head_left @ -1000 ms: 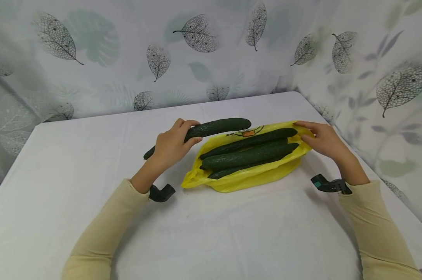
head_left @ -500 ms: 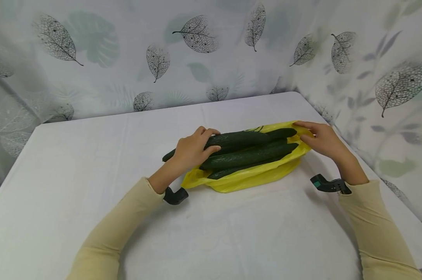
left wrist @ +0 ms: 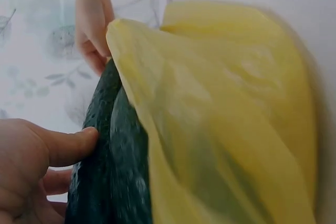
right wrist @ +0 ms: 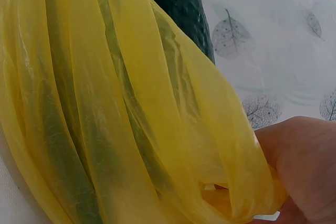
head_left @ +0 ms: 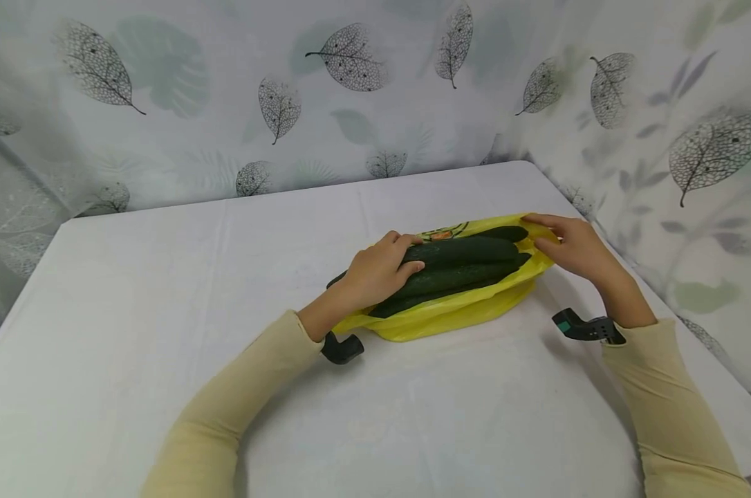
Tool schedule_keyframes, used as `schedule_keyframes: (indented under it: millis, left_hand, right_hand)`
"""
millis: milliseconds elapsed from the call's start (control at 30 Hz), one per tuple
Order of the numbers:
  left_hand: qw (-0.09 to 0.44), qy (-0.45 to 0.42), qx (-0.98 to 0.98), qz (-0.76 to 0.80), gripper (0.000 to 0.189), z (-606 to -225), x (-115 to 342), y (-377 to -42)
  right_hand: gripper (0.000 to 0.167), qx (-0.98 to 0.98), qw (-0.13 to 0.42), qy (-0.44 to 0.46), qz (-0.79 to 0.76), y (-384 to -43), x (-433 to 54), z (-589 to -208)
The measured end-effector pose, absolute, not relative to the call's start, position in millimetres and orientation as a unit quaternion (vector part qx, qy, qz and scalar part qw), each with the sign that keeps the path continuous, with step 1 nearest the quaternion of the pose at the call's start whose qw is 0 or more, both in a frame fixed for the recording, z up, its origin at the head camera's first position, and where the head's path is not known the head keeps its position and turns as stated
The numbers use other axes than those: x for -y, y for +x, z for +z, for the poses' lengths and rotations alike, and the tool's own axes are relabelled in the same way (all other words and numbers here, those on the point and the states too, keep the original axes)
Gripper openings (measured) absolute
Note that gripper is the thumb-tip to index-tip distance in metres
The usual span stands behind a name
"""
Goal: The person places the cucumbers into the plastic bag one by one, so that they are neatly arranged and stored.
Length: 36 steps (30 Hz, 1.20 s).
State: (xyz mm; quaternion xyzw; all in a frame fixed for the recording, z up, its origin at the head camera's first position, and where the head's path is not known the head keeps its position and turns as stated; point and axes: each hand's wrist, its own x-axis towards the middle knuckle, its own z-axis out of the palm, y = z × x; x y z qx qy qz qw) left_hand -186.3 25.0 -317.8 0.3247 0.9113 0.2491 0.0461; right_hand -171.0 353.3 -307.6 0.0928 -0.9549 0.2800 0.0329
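A yellow plastic bag (head_left: 438,324) lies on its side with its mouth spread wide, and several long dark green cucumbers (head_left: 453,278) lie lengthwise in it. My left hand (head_left: 378,273) grips one cucumber (left wrist: 86,182) near its left end, thumb on the near side, and that cucumber lies along the top of the others. At the bag's right end my right hand (head_left: 571,243) pinches the yellow rim between thumb and fingers. In the right wrist view the bag's folds (right wrist: 131,129) cover most of the cucumbers, and the right fingertips are hidden behind the plastic.
A white cloth covers the table (head_left: 133,311). Behind it and along the right side hangs a leaf-printed curtain (head_left: 326,124), close to the right hand. Black wrist bands with camera mounts (head_left: 590,328) sit at both wrists.
My left hand has carried its cucumber rightward and down, from over the bag's left end into the open mouth among the others. The right hand has stayed at the bag's rim.
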Motion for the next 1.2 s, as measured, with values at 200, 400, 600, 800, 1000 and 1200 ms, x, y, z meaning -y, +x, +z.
schedule_keyframes:
  millis: [200, 400, 600, 800, 1000, 1200]
  left_hand:
    - [0.059, 0.326, -0.908, 0.257, 0.048, -315, -38, -187]
    - [0.057, 0.321, -0.910, 0.255, 0.047, -314, -50, -192]
    - [0.081, 0.327, -0.906, 0.256, 0.044, -314, -59, -199]
    - [0.109, 0.347, -0.892, 0.269, 0.044, -315, -60, -208]
    - [0.129, 0.387, -0.875, 0.263, 0.044, -316, -59, -216]
    - [0.142, 0.432, -0.857, 0.243, 0.047, -318, -49, -218]
  right_hand:
    - [0.042, 0.955, 0.028, 0.092, 0.282, -172, -352, -308]
    - [0.043, 0.956, 0.018, 0.080, 0.282, -172, -351, -306]
    - [0.042, 0.955, 0.023, 0.083, 0.282, -172, -352, -305]
    - [0.042, 0.957, 0.020, 0.080, 0.278, -172, -352, -306]
    - [0.042, 0.958, 0.021, 0.079, 0.274, -172, -352, -307]
    - [0.043, 0.955, 0.021, 0.088, 0.282, -170, -352, -308]
